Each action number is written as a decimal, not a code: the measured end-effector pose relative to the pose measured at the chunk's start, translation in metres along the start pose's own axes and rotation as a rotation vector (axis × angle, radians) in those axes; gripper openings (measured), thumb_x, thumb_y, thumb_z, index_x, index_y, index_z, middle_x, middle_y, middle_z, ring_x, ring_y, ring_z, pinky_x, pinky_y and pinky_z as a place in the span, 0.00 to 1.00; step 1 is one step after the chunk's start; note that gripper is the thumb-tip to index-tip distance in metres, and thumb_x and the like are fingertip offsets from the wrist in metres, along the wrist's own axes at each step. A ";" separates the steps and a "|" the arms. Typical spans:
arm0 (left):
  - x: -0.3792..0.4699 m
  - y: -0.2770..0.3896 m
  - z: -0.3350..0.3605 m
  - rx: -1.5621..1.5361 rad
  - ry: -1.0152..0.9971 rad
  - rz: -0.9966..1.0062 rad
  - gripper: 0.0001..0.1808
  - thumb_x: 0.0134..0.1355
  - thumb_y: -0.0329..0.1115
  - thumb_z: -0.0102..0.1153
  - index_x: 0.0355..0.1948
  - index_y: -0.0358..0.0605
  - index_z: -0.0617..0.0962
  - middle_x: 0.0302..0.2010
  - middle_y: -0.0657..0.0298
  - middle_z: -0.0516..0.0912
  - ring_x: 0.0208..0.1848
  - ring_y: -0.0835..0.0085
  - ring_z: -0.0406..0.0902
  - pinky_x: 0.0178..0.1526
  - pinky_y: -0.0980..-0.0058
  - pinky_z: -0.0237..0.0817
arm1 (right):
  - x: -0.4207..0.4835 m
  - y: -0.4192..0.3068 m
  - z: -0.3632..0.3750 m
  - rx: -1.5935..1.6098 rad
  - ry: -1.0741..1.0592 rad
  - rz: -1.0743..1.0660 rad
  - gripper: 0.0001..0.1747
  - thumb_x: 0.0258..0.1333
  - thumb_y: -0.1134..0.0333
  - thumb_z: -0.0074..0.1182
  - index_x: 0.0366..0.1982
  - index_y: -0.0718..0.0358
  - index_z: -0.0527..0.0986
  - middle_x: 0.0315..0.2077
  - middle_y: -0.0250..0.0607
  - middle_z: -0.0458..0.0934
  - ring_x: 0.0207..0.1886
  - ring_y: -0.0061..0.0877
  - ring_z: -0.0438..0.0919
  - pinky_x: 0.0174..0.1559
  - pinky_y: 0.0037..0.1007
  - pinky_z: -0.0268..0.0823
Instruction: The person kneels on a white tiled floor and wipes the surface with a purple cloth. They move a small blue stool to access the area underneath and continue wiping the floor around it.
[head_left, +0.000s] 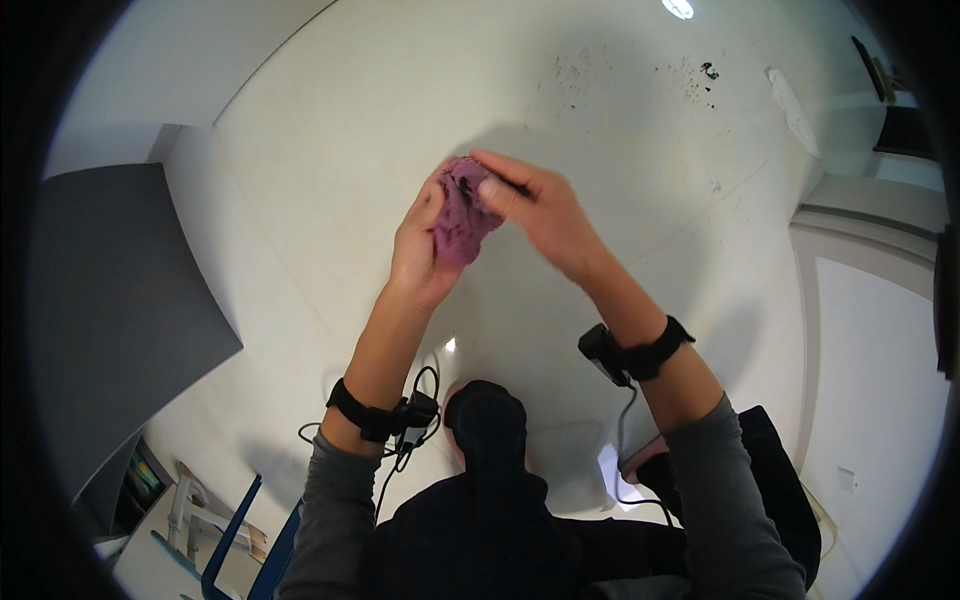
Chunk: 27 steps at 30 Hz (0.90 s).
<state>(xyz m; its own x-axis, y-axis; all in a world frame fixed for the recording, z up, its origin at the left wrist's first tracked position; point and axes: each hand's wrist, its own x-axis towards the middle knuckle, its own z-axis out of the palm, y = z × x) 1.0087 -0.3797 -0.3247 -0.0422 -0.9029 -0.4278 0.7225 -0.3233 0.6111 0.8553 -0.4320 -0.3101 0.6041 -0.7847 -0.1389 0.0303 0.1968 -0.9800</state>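
Note:
A lump of soft, dough-like purple material (459, 225) with a creased, uneven surface is held up over the pale floor. My left hand (420, 244) cups it from the left and below, its fingers curled around the edge. At its upper right, my right hand (544, 210) pinches it, the thumb pressed on the face and the fingers behind the top edge. Each forearm wears a black strap with a small black device and a cable.
Dark crumbs (709, 71) and specks lie on the floor ahead. A dark grey panel (127, 285) stands at the left, with blue chair-like bars (232, 525) below it. At the right are a white panel (870, 360) and a white strip (791, 109). Cables hang by both arms.

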 end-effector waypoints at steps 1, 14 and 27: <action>-0.001 -0.002 0.003 -0.032 0.047 -0.015 0.34 0.72 0.55 0.36 0.69 0.42 0.58 0.62 0.56 0.69 0.65 0.62 0.66 0.65 0.60 0.61 | -0.011 0.003 0.013 -0.159 0.046 -0.132 0.33 0.58 0.63 0.58 0.63 0.64 0.64 0.62 0.47 0.65 0.61 0.37 0.67 0.63 0.36 0.58; -0.095 0.081 -0.087 0.361 0.382 0.073 0.29 0.73 0.45 0.40 0.67 0.36 0.62 0.68 0.53 0.64 0.70 0.66 0.61 0.72 0.65 0.50 | -0.080 0.046 0.040 0.083 0.018 0.175 0.16 0.58 0.69 0.57 0.49 0.62 0.74 0.44 0.44 0.72 0.43 0.30 0.75 0.47 0.27 0.70; -0.122 0.093 -0.159 0.375 0.702 0.168 0.19 0.71 0.36 0.46 0.58 0.35 0.71 0.52 0.57 0.79 0.59 0.67 0.73 0.66 0.69 0.63 | -0.032 0.125 -0.017 -0.889 -0.092 -0.565 0.20 0.46 0.71 0.61 0.45 0.52 0.77 0.46 0.38 0.74 0.50 0.35 0.72 0.53 0.39 0.64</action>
<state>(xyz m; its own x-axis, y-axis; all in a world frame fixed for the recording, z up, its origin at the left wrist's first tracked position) 1.1906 -0.2542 -0.3217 0.5787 -0.6003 -0.5520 0.3960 -0.3848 0.8337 0.8259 -0.3927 -0.4304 0.7431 -0.5731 0.3454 -0.2455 -0.7137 -0.6561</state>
